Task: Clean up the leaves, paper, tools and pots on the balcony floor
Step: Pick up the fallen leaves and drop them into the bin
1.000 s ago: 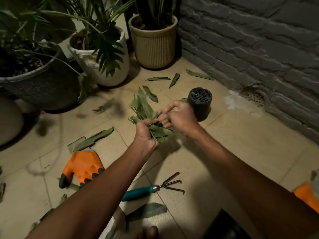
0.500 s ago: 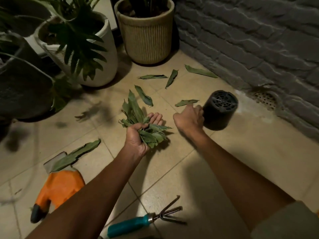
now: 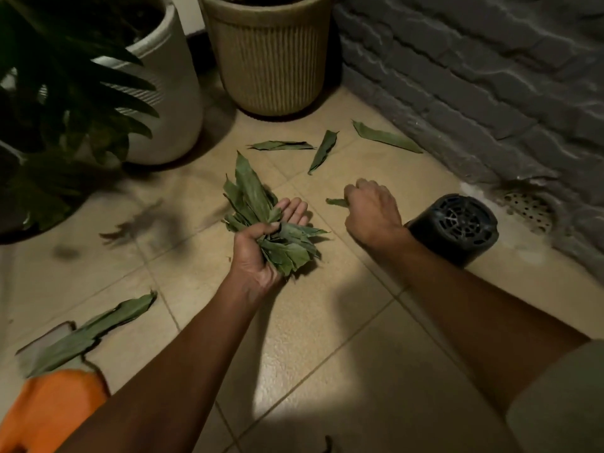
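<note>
My left hand (image 3: 261, 253) grips a thick bunch of green leaves (image 3: 258, 210) above the tiled floor, palm up, thumb pressed over the stems. My right hand (image 3: 371, 212) is curled on a single leaf (image 3: 336, 201) lying on the floor; only the leaf's tip shows past the fingers. A small black pot (image 3: 454, 228) lies on its side just right of that hand. Three loose leaves (image 3: 322, 150) lie farther off near the wall. A long leaf (image 3: 94, 328) rests on a scrap of paper (image 3: 42, 338) at the left. An orange glove (image 3: 49, 410) fills the bottom left corner.
A white planter (image 3: 163, 93) with a leafy plant and a beige ribbed planter (image 3: 271, 57) stand at the back. A grey brick wall (image 3: 490, 76) runs along the right, with a floor drain (image 3: 528, 207) at its foot.
My right hand left the bunch, reached right beside the black pot and closed on a floor leaf. The view has moved forward, so the hand rake has dropped out of sight.
</note>
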